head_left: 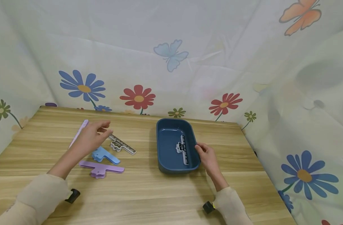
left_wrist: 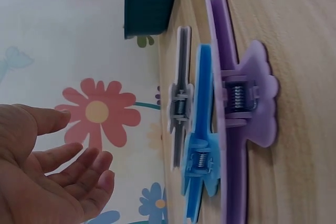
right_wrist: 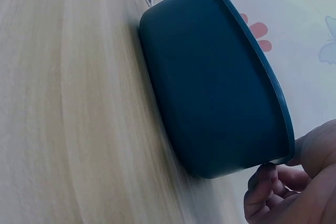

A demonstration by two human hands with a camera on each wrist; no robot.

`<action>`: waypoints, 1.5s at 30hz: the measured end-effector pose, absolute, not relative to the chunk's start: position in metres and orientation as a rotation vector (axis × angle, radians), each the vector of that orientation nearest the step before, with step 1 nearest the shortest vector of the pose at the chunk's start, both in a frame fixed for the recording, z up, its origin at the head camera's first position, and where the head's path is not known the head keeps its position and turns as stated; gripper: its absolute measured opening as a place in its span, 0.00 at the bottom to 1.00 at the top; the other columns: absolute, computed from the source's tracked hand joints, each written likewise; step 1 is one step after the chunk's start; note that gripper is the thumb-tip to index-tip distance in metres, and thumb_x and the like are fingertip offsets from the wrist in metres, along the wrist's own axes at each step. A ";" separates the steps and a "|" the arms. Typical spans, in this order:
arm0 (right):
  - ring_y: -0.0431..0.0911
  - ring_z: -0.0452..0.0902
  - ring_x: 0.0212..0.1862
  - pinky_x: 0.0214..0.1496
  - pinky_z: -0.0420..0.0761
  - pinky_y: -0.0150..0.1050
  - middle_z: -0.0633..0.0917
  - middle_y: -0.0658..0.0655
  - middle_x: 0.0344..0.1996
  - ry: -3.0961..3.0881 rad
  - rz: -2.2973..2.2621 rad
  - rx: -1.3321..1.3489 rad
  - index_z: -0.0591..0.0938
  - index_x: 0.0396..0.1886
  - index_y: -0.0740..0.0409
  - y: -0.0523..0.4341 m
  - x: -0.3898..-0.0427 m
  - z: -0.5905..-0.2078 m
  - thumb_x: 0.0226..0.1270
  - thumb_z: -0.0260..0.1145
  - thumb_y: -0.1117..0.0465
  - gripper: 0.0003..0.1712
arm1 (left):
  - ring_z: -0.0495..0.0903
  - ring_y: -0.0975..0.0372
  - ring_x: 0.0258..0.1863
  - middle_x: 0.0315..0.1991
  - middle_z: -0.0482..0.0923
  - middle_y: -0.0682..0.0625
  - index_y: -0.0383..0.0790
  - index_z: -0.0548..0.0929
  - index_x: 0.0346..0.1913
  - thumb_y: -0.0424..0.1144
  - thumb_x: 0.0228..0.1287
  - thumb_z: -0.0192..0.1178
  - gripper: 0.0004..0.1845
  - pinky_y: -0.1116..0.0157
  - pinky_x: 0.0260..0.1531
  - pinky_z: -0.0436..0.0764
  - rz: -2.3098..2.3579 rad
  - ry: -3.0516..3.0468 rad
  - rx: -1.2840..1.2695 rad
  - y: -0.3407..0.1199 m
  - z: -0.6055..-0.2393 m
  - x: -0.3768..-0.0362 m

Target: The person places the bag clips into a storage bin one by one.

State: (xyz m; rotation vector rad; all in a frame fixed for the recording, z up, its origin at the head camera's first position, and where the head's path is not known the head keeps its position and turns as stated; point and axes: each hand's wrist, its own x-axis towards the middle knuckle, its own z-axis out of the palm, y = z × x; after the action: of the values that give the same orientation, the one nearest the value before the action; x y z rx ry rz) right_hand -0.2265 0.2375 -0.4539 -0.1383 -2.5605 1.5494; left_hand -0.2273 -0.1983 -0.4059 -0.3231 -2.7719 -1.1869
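My left hand (head_left: 94, 134) hovers over the left of the table with fingers loosely bent, holding nothing. Beneath and around it lie plastic spring clips: a blue clip (head_left: 105, 155), a purple clip (head_left: 101, 169) and a piano-key-patterned clip (head_left: 123, 144). A long pale lilac strip (head_left: 79, 132) is partly hidden behind this hand. With thumb and fingers, my right hand (head_left: 208, 157) pinches the right rim of a dark blue rectangular basin (head_left: 166, 170). Inside the basin, toward its right wall, lies another piano-key clip (head_left: 184, 151).
The wooden table (head_left: 143, 200) runs back to a white curtain (head_left: 115, 62) printed with flowers and butterflies. That curtain also hangs along both sides. Black wrist-camera parts (head_left: 73, 196) stick out below the sleeves.
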 end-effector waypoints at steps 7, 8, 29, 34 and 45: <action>0.53 0.80 0.50 0.46 0.78 0.31 0.86 0.67 0.52 -2.570 1.551 -0.155 0.83 0.58 0.71 0.238 -0.226 -0.454 0.78 0.62 0.63 0.17 | 0.77 0.38 0.59 0.65 0.74 0.28 0.24 0.69 0.72 0.44 0.79 0.57 0.30 0.41 0.54 0.79 -1.189 -2.800 -0.294 -0.199 -0.415 -0.227; 0.53 0.80 0.50 0.46 0.78 0.32 0.86 0.67 0.52 -2.572 1.550 -0.156 0.83 0.58 0.71 0.238 -0.226 -0.454 0.79 0.62 0.63 0.18 | 0.77 0.38 0.60 0.65 0.74 0.28 0.24 0.69 0.72 0.45 0.79 0.57 0.31 0.40 0.54 0.79 -1.185 -2.809 -0.288 -0.199 -0.416 -0.227; 0.56 0.81 0.50 0.44 0.78 0.31 0.85 0.69 0.51 -2.559 1.579 -0.167 0.83 0.58 0.72 0.237 -0.225 -0.454 0.79 0.62 0.63 0.18 | 0.80 0.39 0.56 0.62 0.77 0.29 0.24 0.71 0.71 0.42 0.78 0.59 0.29 0.42 0.51 0.78 -1.178 -2.876 -0.245 -0.195 -0.432 -0.223; 0.57 0.81 0.50 0.43 0.77 0.29 0.85 0.69 0.51 -2.558 1.579 -0.156 0.83 0.58 0.72 0.238 -0.225 -0.454 0.79 0.62 0.63 0.18 | 0.80 0.39 0.55 0.62 0.76 0.28 0.23 0.72 0.69 0.41 0.76 0.60 0.28 0.41 0.51 0.79 -1.156 -2.880 -0.251 -0.194 -0.438 -0.225; 0.54 0.81 0.50 0.46 0.78 0.32 0.86 0.69 0.52 -2.571 1.534 -0.127 0.83 0.59 0.72 0.238 -0.226 -0.454 0.79 0.62 0.64 0.18 | 0.81 0.37 0.51 0.55 0.80 0.26 0.21 0.75 0.65 0.41 0.73 0.64 0.29 0.40 0.49 0.80 -1.045 -2.939 -0.308 -0.194 -0.455 -0.227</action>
State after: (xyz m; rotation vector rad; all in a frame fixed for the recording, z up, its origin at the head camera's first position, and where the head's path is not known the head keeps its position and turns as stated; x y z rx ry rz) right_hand -0.2260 0.2385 -0.4543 -0.1271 -2.5707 1.5339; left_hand -0.2274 -0.1935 -0.4546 -0.3083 -2.9392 -1.0452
